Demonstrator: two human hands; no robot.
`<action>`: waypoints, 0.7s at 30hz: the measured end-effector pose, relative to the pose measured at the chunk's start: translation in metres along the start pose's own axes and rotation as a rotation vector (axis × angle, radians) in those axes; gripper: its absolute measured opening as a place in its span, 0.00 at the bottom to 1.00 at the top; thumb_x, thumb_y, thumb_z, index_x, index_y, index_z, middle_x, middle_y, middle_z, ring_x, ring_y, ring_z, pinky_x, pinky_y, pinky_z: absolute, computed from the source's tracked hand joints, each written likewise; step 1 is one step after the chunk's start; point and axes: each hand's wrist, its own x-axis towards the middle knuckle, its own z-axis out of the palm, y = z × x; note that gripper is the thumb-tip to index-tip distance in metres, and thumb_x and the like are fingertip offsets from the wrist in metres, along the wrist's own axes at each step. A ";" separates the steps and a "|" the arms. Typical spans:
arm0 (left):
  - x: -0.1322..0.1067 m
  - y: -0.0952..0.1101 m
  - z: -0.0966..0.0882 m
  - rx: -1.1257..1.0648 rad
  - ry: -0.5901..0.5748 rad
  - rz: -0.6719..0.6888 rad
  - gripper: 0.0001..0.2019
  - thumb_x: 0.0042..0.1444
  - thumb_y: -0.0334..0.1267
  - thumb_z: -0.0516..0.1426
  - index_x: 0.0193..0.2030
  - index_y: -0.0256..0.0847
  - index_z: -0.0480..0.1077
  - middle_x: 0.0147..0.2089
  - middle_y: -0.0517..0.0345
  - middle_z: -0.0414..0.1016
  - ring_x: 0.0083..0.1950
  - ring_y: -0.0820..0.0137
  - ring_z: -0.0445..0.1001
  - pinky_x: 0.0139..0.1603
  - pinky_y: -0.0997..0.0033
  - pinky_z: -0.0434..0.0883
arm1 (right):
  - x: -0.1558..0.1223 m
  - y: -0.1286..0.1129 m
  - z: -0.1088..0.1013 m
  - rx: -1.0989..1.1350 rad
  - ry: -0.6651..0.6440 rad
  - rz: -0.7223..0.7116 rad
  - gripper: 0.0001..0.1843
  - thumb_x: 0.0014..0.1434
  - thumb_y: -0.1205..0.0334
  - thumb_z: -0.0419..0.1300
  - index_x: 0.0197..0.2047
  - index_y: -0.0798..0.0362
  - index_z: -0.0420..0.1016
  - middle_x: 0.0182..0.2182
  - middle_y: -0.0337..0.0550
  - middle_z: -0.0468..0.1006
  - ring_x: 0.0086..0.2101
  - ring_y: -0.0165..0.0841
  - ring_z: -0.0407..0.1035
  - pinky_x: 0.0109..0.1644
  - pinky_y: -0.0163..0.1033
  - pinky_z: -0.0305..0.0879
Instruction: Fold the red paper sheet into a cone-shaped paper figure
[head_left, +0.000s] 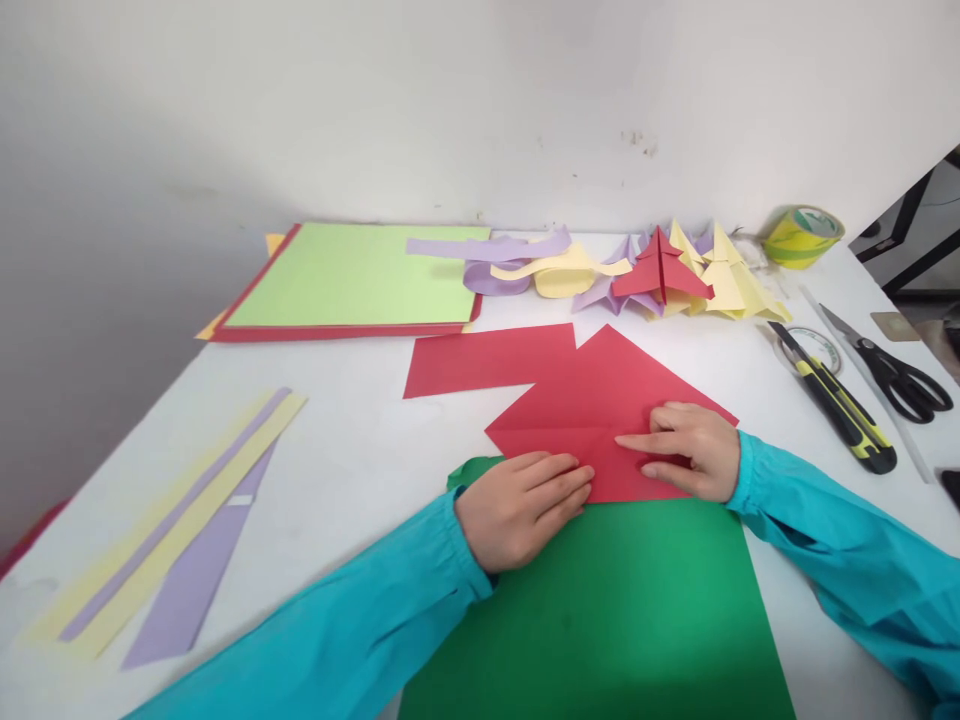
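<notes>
I see both hands low in the frame's centre, palms down. My left hand (pixel 517 505) lies flat, fingers together; my right hand (pixel 686 450) extends its forefinger leftward, sleeved forearms angling in from the bottom corners.

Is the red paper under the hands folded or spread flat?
Folded. The red paper has a pointed top and a crease across it, pressed by the left hand and right hand.

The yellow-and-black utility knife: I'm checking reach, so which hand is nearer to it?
Right. The right hand presses the folded red paper, with the yellow-and-black utility knife off to its right; the left hand lies farther left, at that paper's lower edge.
</notes>
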 end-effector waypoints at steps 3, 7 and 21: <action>0.002 0.003 0.000 0.057 -0.028 0.024 0.10 0.61 0.27 0.50 0.44 0.29 0.71 0.46 0.46 0.78 0.44 0.61 0.76 0.40 0.62 0.76 | -0.001 -0.003 0.004 -0.075 0.000 0.016 0.23 0.64 0.49 0.48 0.56 0.51 0.69 0.30 0.43 0.65 0.31 0.32 0.58 0.36 0.38 0.55; 0.002 0.008 0.000 0.141 -0.072 0.027 0.13 0.60 0.25 0.47 0.43 0.28 0.72 0.45 0.43 0.77 0.46 0.60 0.75 0.41 0.60 0.76 | 0.000 -0.009 0.008 -0.218 0.048 0.026 0.24 0.64 0.47 0.46 0.53 0.49 0.72 0.30 0.44 0.64 0.30 0.33 0.57 0.35 0.39 0.53; 0.004 0.019 0.002 0.019 0.051 -0.231 0.12 0.62 0.27 0.47 0.41 0.31 0.72 0.39 0.50 0.79 0.41 0.63 0.75 0.36 0.64 0.73 | -0.028 -0.038 0.019 -0.235 0.223 0.068 0.13 0.61 0.61 0.55 0.47 0.51 0.75 0.46 0.49 0.75 0.46 0.40 0.64 0.44 0.47 0.63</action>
